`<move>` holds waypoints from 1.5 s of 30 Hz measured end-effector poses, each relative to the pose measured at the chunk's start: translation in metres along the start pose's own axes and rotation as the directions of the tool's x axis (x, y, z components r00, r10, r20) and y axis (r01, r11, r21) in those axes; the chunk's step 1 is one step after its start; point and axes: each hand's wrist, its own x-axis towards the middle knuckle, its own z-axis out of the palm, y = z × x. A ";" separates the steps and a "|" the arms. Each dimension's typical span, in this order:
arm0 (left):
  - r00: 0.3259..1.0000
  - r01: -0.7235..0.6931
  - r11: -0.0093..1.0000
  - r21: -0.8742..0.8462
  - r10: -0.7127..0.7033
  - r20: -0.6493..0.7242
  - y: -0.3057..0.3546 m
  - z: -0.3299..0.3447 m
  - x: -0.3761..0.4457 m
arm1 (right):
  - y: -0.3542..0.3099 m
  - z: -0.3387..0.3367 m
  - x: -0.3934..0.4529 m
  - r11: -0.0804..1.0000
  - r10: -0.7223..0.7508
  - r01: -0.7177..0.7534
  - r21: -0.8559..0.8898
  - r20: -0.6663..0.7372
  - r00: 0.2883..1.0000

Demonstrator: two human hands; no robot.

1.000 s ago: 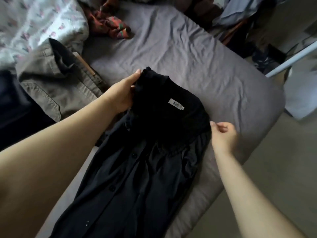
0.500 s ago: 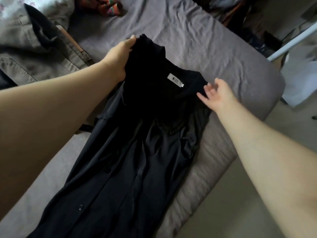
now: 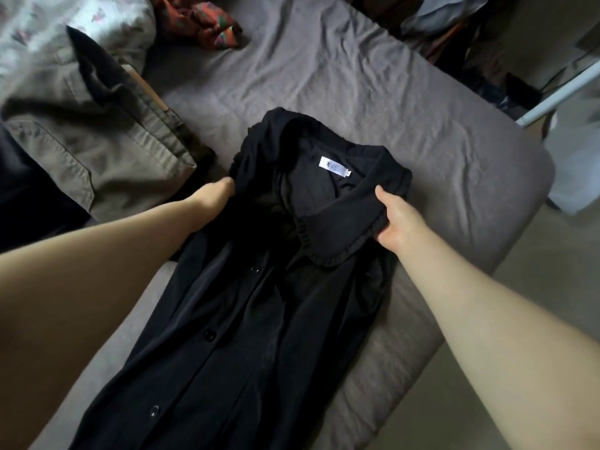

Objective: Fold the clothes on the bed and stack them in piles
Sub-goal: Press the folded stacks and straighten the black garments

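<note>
— Judging by the way it drapes, how would you say that black dress (image 3: 246, 319) handles?

— Soft and light, I'd guess. It lies button side up along the bed (image 3: 373, 102), collar end away from the person, and the cloth has a slight sheen, so it may slide on itself when folded.

— Where are the hands?

— The right hand (image 3: 397, 222) grips the collar (image 3: 350, 216) at its right edge, thumb on top, the other fingers tucked under the cloth. The left hand (image 3: 216, 196) sits at the left shoulder of the dress; its fingers are hidden in the fabric, so I cannot tell whether they pinch it or only press.

— Good places to hold?

— Probably. The collar and shoulder seams look thicker than the body, so they should give a firmer hold. Taking the thin middle would likely just bunch it.

— Anything nearby?

— An olive jacket (image 3: 97, 151) lies just left of the dress, and a red patterned cloth (image 3: 201, 17) sits crumpled further up the bed.
</note>
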 end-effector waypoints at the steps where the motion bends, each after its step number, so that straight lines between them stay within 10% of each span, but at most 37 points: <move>1: 0.999 -0.020 0.996 0.092 0.018 0.031 0.004 0.001 -0.009 | -0.004 -0.004 0.003 0.999 -0.041 0.041 0.001 -0.035 0.999; 14: 0.869 -0.153 0.947 0.282 0.265 -0.418 -0.046 0.054 -0.087 | 0.041 -0.039 -0.024 0.884 -0.405 0.323 -0.339 -0.206 0.891; 21: 0.822 0.283 0.929 0.239 -0.106 -0.560 -0.224 0.072 -0.240 | 0.204 -0.048 -0.153 0.652 -0.645 0.367 -0.664 -0.231 0.729; 26: 0.754 0.572 0.789 0.223 -0.398 -0.523 -0.307 0.063 -0.317 | 0.299 -0.028 -0.220 0.743 0.001 -0.136 -0.655 -0.202 0.979; 31: 0.662 0.684 0.725 -0.081 -0.664 -0.347 -0.359 0.047 -0.341 | 0.372 -0.009 -0.263 0.667 0.483 -0.425 -0.612 -0.080 0.872; 36: 0.846 0.486 0.867 -0.107 -0.498 -0.191 -0.374 0.034 -0.363 | 0.414 -0.004 -0.300 0.822 0.497 -0.511 -0.251 -0.121 0.859; 41: 0.889 0.431 0.898 0.081 -0.439 0.131 -0.378 0.027 -0.401 | 0.412 -0.050 -0.327 0.923 0.253 -0.359 -0.137 -0.484 0.838; 43: 0.889 0.453 0.891 0.029 -0.448 -0.093 -0.392 0.033 -0.405 | 0.410 -0.063 -0.333 0.916 0.345 -0.400 -0.042 -0.426 0.836; 45: 0.731 0.548 0.798 -0.251 -0.602 -0.319 -0.403 0.036 -0.398 | 0.418 -0.063 -0.337 0.890 0.448 -0.455 0.042 -0.273 0.851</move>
